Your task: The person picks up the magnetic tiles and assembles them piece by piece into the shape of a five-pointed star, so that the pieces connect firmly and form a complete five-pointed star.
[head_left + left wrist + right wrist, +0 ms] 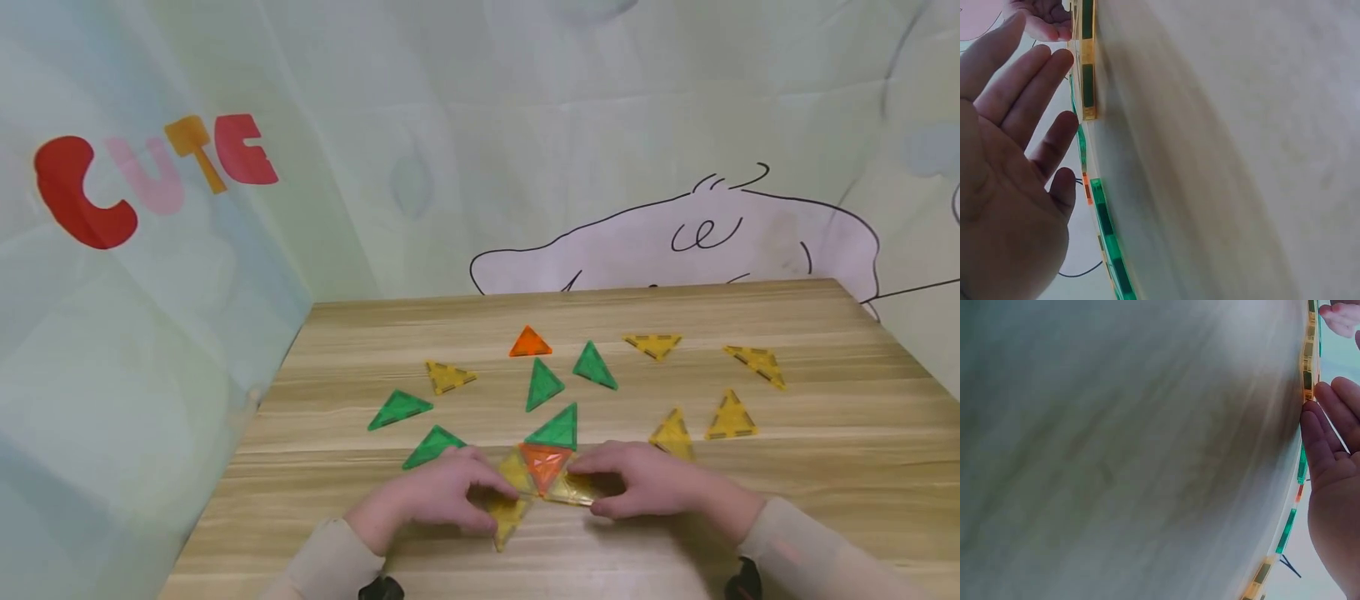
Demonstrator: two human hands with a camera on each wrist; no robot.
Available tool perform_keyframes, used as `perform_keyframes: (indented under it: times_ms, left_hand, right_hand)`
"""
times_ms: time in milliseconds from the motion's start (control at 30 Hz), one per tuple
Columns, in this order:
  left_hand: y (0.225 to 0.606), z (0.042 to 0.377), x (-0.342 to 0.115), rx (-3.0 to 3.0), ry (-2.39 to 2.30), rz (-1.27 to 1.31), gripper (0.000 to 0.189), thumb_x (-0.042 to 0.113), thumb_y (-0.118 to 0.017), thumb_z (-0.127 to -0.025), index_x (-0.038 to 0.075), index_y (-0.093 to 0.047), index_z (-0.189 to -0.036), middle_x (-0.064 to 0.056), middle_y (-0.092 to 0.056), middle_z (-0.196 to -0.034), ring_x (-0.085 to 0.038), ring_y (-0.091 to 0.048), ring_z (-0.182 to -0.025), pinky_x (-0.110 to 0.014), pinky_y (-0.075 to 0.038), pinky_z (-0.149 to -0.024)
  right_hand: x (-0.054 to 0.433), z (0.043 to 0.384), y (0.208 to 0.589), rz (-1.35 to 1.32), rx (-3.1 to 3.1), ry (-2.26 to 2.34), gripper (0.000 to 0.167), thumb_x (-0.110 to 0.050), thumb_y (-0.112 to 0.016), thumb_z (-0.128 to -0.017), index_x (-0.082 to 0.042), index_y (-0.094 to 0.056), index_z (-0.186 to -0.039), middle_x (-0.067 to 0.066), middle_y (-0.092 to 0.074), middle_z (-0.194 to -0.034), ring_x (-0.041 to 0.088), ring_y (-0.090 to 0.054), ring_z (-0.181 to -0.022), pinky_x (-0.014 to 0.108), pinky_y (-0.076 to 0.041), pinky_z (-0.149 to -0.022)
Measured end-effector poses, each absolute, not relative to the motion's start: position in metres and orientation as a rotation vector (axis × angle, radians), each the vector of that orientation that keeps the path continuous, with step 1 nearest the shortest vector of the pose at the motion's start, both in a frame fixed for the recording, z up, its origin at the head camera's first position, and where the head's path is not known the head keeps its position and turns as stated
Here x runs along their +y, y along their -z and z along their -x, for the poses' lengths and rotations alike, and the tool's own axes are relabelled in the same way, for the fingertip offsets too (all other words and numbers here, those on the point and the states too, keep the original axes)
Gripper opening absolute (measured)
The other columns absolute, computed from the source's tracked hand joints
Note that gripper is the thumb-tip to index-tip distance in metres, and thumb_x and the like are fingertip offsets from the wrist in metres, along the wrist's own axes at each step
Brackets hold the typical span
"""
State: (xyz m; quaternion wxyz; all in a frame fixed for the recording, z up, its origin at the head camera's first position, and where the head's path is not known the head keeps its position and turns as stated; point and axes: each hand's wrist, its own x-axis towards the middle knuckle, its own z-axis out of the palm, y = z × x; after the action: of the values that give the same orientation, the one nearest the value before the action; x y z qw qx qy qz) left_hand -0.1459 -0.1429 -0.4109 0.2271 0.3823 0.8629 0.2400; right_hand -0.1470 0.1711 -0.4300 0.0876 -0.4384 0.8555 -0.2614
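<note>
At lower centre of my head view, the left hand [450, 493] and right hand [645, 481] sit apart, fingers fairly straight, touching yellow tiles [510, 521] near the orange triangle [545, 463]. They look light, stiff, slick; I'd pinch them edgewise.

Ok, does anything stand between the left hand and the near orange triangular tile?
Yes: a translucent yellow triangular tile lies between the left hand and the near orange triangular tile, along the orange one's left side.
</note>
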Motion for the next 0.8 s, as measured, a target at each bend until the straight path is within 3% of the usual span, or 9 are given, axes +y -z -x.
perform_keyframes:
  times_ms: [367,600,800]
  left_hand:
    - [0.412,0.153,-0.136,2.492,-0.657,-1.010,0.053,0.037,-0.071,-0.080,0.031,-0.056,-0.130,0.021,-0.055,-0.122,-0.012,-0.039,-0.107,-0.039,-0.033,-0.091]
    - [0.413,0.160,-0.116,2.454,-0.560,-1.131,0.054,0.040,-0.067,-0.082,0.033,-0.053,-0.133,0.021,-0.053,-0.124,-0.009,-0.039,-0.105,-0.034,-0.032,-0.090]
    - [0.415,0.164,-0.111,2.471,-0.489,-1.199,0.054,0.043,-0.067,-0.081,0.033,-0.054,-0.133,0.022,-0.053,-0.125,-0.007,-0.039,-0.100,-0.033,-0.029,-0.087]
  right_hand:
    - [0.163,0.162,0.429,1.201,2.653,0.847,0.037,-0.024,-0.057,-0.093,-0.010,-0.058,-0.128,0.004,-0.059,-0.126,0.021,-0.054,-0.109,0.041,-0.045,-0.090]
    - [0.162,0.169,0.429,1.092,2.650,0.745,0.041,-0.021,-0.056,-0.094,-0.013,-0.054,-0.133,0.002,-0.055,-0.131,0.017,-0.049,-0.107,0.040,-0.043,-0.090]
    - [0.165,0.171,0.427,1.059,2.687,0.676,0.041,-0.010,-0.052,-0.093,-0.016,-0.054,-0.134,0.001,-0.055,-0.131,0.018,-0.050,-0.105,0.039,-0.043,-0.087]
